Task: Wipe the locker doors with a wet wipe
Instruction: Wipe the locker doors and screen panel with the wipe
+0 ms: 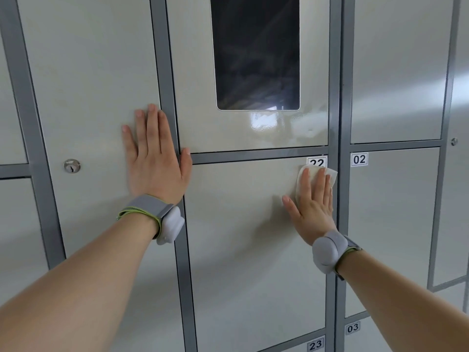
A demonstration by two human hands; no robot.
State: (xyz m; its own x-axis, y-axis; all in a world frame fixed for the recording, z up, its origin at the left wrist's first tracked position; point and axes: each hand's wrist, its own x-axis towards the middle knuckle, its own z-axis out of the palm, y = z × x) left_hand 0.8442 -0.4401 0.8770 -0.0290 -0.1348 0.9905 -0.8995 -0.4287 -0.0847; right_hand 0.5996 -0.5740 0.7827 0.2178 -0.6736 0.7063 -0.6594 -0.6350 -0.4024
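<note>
Beige locker doors in grey frames fill the view. My right hand (311, 204) lies flat on the door numbered 22 (243, 237), pressing a white wet wipe (331, 175) against its upper right corner, just under the number label (317, 162). The wipe shows above and beside my fingers. My left hand (157, 158) rests flat with fingers spread on the tall door to the left (88, 85), its thumb over the grey frame post (167, 72). It holds nothing.
Above door 22 is a panel with a dark screen (256, 52); its lower part gleams. A round key lock (72, 165) sits on the left door. Doors 02 (393, 224), 03 (352, 328) and 23 (315, 344) are to the right and below.
</note>
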